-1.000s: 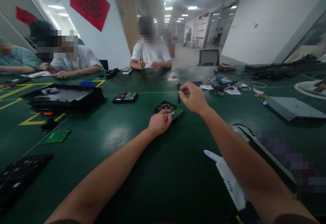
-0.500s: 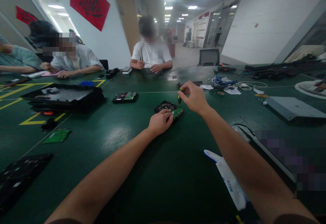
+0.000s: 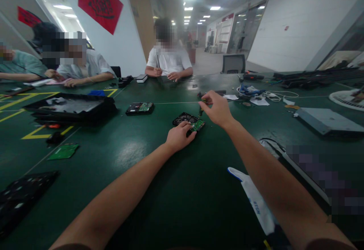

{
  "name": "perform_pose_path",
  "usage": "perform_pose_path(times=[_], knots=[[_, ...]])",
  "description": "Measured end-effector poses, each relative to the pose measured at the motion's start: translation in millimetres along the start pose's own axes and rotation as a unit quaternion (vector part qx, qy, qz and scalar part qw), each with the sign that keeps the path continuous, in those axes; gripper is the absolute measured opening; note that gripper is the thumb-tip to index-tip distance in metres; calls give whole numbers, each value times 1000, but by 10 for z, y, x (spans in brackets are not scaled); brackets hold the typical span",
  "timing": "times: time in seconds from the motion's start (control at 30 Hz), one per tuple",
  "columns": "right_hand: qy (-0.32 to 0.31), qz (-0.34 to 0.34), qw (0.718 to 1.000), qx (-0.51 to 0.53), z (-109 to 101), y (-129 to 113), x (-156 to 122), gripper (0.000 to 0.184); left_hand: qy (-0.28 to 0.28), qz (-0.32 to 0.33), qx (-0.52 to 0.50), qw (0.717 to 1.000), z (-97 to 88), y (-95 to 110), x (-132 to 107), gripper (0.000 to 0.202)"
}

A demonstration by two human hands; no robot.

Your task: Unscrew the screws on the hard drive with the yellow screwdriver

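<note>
Right hand [image 3: 216, 109] grip closed on small screwdriver [image 3: 201, 109], roughly upright at far edge of green-boarded hard drive [image 3: 184, 118]; tip contact unclear. Left hand [image 3: 181, 137] has fingers on that drive, can't tell if clamped. Drive sits mid-table [image 3: 199, 189], right of second drive [image 3: 139, 108], well apart.

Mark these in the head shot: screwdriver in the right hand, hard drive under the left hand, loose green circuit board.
Screwdriver [image 3: 201, 109]: head view, exposed part of the handle.
Hard drive [image 3: 185, 118]: head view, dark round section.
Green circuit board [image 3: 64, 151]: head view, middle of its upper face.
</note>
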State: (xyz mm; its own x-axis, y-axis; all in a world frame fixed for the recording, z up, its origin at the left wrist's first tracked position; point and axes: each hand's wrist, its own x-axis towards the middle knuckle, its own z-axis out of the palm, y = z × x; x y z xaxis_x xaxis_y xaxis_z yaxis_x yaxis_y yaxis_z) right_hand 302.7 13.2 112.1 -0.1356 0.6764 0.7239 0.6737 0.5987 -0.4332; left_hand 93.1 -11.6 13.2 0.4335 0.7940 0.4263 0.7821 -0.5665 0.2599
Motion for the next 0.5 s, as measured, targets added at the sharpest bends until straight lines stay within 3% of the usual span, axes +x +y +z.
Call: perform_pose_path(times=[0.23,0.5], knots=[[-3,-64,998,-21,-3,-34,1,14,-7,-8,0,1000,21,-10,8,36],[-12,-17,999,26,2,-29,2,13,-11,-11,-1,1000,0,-3,8,36]])
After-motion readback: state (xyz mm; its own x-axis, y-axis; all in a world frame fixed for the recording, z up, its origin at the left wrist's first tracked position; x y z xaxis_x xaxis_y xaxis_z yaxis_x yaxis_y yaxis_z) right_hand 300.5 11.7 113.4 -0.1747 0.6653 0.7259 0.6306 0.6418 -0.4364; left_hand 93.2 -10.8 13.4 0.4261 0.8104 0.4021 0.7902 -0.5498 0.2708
